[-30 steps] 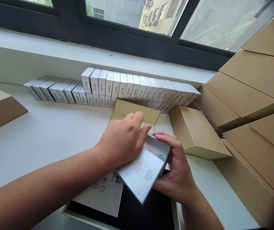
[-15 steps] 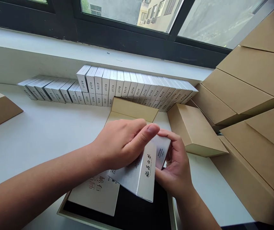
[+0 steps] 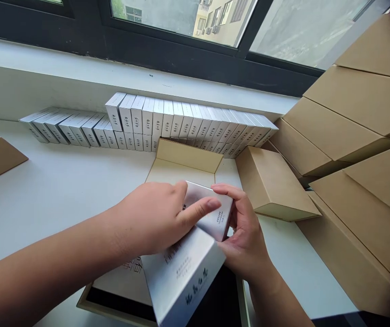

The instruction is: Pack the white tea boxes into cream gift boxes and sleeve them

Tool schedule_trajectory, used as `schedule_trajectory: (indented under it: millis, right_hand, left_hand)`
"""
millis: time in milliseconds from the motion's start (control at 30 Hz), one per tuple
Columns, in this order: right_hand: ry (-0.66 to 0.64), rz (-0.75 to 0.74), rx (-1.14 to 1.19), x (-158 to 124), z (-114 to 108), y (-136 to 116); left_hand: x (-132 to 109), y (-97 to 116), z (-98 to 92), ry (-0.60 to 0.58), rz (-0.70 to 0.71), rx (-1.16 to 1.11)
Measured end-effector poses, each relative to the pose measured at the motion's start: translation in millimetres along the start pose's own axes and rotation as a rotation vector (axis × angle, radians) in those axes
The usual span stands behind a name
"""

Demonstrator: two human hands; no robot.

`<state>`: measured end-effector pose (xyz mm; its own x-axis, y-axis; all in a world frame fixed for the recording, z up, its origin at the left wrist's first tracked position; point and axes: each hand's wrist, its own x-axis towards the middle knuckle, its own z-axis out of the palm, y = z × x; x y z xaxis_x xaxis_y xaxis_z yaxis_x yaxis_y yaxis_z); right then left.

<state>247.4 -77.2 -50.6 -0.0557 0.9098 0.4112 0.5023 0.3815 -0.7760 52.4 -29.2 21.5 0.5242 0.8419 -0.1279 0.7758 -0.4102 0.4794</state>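
Over an open gift box (image 3: 244,295) with a black inside, my left hand (image 3: 154,218) is closed on a small silver-white carton (image 3: 181,277) with dark characters on its end. That carton hangs tilted below the palm, and the fingers are mostly hidden. My right hand (image 3: 249,240) grips a second silver carton (image 3: 215,220) by its right side, thumb low and fingers along the top edge. The two cartons sit close together, the left one nearer me. Under my left forearm, a pale printed piece (image 3: 116,286) lies in the gift box, partly covered.
Behind the gift box's raised lid (image 3: 188,156), rows of silver cartons (image 3: 167,118) line the wall below the window, partly in two layers. Brown boxes (image 3: 351,113) are stacked at right, with a single one (image 3: 276,181) beside the lid. Another brown box (image 3: 0,159) stands far left.
The carton in my left hand has swung down and turned, showing more of its broad face. My right hand and its carton have shifted slightly left, and more of that carton is visible.
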Motion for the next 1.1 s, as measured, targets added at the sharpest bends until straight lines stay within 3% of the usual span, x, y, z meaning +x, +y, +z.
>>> schedule_trajectory:
  millis: [100, 233, 433, 533, 700, 800, 867, 967, 1100]
  right_hand:
    - [0.024, -0.034, -0.011, -0.1, -1.1, 0.2]
    - [0.058, -0.049, 0.026, 0.1, -1.1, 0.4]
    - [0.097, -0.070, 0.130, -1.7, 3.6, 0.6]
    - [0.103, -0.071, 0.220, -3.7, 3.8, -2.7]
    - [0.046, -0.058, 0.319, -6.4, 0.9, -6.4]
    - [0.008, 0.005, 0.348, -7.4, 0.1, -4.8]
    - [-0.005, 0.040, 0.374, -7.9, 0.1, -3.9]
    - [-0.015, 0.091, 0.374, -8.7, 1.0, -4.7]
    - [-0.019, 0.097, 0.389, -10.5, 3.7, -8.1]
  left_hand:
    - [-3.9, 3.1, -2.9, -0.080, 0.068, -0.106]
    - [-6.9, 5.9, -5.3, -0.075, 0.131, -0.271]
    - [-3.5, -1.3, -7.6, -0.226, 0.214, -0.406]
    - [-3.9, 1.8, -13.1, -0.118, 0.188, -0.509]
    - [1.9, 7.4, -14.1, 0.333, 0.105, -0.477]
    - [13.1, -0.4, -9.4, 0.499, 0.110, -0.407]
    - [20.7, -7.8, -7.4, 0.505, 0.104, -0.368]
    - [26.6, -13.5, -7.0, 0.399, 0.060, -0.298]
    - [23.0, -5.8, -10.8, 0.288, -0.106, -0.270]
